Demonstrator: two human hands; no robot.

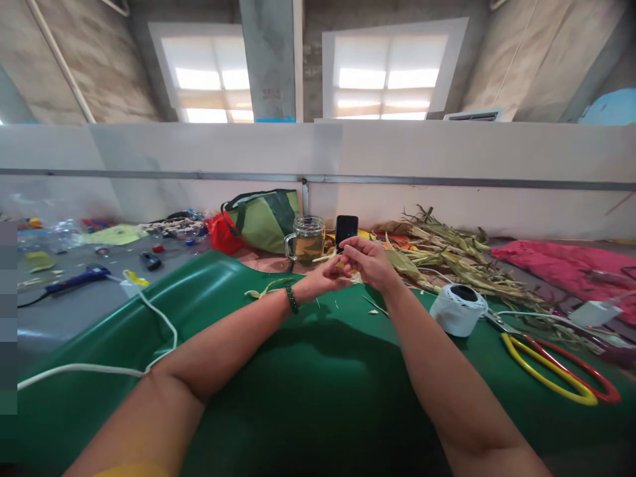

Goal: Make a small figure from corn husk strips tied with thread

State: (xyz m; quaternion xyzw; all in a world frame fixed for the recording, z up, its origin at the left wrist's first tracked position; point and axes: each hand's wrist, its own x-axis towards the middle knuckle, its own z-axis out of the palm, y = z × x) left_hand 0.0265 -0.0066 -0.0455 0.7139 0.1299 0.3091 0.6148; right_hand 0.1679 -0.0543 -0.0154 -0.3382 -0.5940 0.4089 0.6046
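Observation:
Both my hands meet above the far part of the green mat (308, 371). My left hand (332, 275), with a dark bead bracelet (291, 299) on its wrist, is closed in a pinch on a thin pale strip of dried leaf (325, 258). My right hand (368, 260) curls its fingers around the same strip, touching the left fingertips. Bits of dried leaf (265, 289) lie on the mat just left of my hands.
A glass mug (305, 240) and a dark phone (346, 229) stand behind the hands. A heap of dried husks (447, 255) lies to the right, with a white tape roll (458, 309), scissors with red and yellow handles (556, 368) and pink cloth (561, 262). A white cable (149, 331) and green bag (263, 218) are left.

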